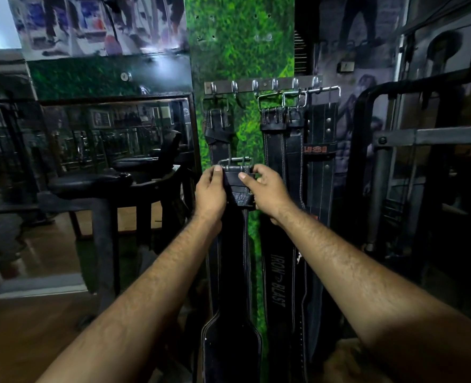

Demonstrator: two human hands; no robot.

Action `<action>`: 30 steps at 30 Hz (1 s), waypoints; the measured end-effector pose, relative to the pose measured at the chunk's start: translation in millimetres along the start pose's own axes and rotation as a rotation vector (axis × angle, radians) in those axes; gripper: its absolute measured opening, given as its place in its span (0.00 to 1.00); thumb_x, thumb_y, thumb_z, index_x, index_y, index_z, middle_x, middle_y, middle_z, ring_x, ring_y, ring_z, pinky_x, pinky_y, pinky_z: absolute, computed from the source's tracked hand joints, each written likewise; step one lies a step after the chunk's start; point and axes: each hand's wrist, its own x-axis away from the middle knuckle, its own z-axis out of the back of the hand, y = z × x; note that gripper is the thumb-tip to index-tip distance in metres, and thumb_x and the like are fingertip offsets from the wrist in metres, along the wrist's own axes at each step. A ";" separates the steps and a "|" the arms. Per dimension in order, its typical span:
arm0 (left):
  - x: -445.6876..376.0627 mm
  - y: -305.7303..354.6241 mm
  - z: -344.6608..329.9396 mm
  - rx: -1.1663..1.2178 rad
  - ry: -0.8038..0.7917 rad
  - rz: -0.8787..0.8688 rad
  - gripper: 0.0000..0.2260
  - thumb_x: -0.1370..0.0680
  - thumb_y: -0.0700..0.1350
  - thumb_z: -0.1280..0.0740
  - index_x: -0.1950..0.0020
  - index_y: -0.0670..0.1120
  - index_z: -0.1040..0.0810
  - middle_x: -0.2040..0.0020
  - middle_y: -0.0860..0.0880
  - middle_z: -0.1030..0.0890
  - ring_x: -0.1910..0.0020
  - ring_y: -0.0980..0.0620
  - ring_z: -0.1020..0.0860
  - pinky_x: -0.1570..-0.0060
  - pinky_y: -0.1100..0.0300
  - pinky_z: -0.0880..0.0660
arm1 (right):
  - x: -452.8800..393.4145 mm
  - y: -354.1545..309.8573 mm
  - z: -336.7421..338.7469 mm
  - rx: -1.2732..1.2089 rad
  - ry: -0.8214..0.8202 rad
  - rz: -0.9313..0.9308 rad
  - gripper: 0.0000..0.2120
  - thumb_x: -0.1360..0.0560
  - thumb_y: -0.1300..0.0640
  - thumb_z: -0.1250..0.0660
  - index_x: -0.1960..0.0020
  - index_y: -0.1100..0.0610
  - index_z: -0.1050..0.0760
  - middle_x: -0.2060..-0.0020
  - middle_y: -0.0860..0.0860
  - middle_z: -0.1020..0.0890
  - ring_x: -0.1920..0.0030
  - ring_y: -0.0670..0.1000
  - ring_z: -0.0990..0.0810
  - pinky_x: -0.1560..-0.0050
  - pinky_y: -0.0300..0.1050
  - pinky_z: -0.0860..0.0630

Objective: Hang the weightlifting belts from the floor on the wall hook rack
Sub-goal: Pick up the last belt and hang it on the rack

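Head view: left hand (211, 193) and right hand (267, 193) gripping black belt (233, 272) by buckle (235, 165), below hook rack (262, 85). Next, probably: lifting buckle onto free hook (235, 91).

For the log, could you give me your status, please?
Both hands, left hand and right hand, gripping belt below its buckle. Second hook free.

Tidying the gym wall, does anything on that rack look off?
One hook on the rack, second from left, is bare between hung belts. The belt in both hands is not yet hooked. Nothing looks damaged.
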 end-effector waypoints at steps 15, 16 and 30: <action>-95.1 11.7 -105.2 0.068 0.192 -0.082 0.16 0.18 0.44 0.36 0.31 0.40 0.24 0.37 0.45 0.20 0.37 0.50 0.22 0.34 0.56 0.27 | -141.0 18.3 47.4 0.105 0.088 0.198 0.11 0.21 0.47 0.36 0.52 0.54 0.26 0.66 0.44 0.26 0.66 0.47 0.30 0.63 0.44 0.34; -103.4 14.6 -108.1 0.051 0.207 -0.106 0.16 0.18 0.44 0.36 0.32 0.40 0.24 0.37 0.45 0.19 0.37 0.50 0.22 0.34 0.56 0.26 | -149.5 13.9 46.0 0.104 0.101 0.204 0.09 0.20 0.48 0.36 0.54 0.53 0.28 0.68 0.44 0.28 0.68 0.46 0.32 0.65 0.43 0.36; -199.6 53.6 -117.6 -0.333 0.331 -0.190 0.15 0.19 0.50 0.36 0.38 0.45 0.18 0.43 0.45 0.16 0.45 0.46 0.19 0.45 0.61 0.26 | -237.8 -32.8 28.6 0.198 0.105 0.207 0.16 0.19 0.49 0.38 0.64 0.54 0.32 0.70 0.48 0.28 0.65 0.53 0.29 0.67 0.44 0.37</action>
